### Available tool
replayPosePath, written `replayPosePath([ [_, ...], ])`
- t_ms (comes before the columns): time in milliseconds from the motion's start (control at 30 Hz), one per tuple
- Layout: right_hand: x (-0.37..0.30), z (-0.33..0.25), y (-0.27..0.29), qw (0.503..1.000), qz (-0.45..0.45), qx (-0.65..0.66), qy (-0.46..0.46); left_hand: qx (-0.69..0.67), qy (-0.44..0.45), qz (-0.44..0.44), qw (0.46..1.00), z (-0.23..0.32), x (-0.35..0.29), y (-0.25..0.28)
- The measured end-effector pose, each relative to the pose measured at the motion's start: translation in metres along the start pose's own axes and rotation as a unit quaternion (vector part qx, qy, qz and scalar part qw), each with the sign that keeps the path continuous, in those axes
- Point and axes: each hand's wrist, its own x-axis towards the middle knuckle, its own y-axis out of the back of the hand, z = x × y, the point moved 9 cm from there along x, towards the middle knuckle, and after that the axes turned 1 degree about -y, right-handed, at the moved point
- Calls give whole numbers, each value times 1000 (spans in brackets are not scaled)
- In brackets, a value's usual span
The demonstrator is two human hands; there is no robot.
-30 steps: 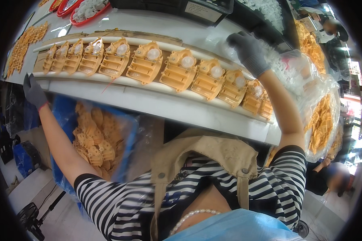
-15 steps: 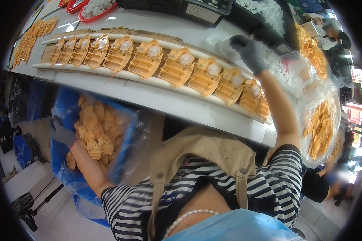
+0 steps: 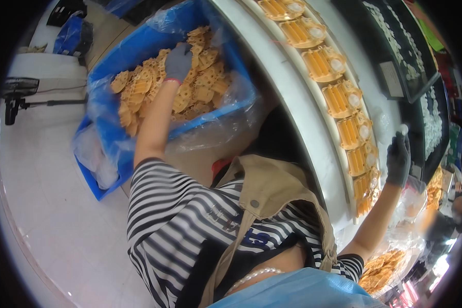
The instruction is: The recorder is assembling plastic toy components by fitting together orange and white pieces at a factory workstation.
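A person in a striped shirt and tan apron is leaning over a blue bin lined with clear plastic, which is sitting on the pale floor below the edge of a white counter. The gloved left hand is reaching down into the bin and resting on a heap of orange parts; its grip is curled down onto the pile, though whether the fingers are closing on any one part cannot be told from this angle.

The gloved right hand is hovering over the counter's far side, its grip pinched together on a small white cap held up at the fingertips. Just beside that hand, a curving row of orange parts is lying along the counter, each one carrying a white disc near one end. The row is running from the top of the view down toward the person's right elbow.

Beyond the row, a dark tray holding small white pieces is sitting on the counter. More orange parts in a clear bag are showing near the lower right edge. A black fan is standing on the floor at the far left, well apart from the bin.
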Motion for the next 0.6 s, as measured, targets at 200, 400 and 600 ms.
replayPosePath([
  [200, -21, 32, 3, 889, 31, 404, -213, 35, 141, -6, 989, -59, 24, 11],
  [400, -37, 49, 1, 773, 98, 547, -305, 123, 187, -112, 968, -54, 22, -35],
  [600, -46, 46, 2, 740, 79, 599, -295, 123, 209, -191, 951, -51, 33, -44],
])
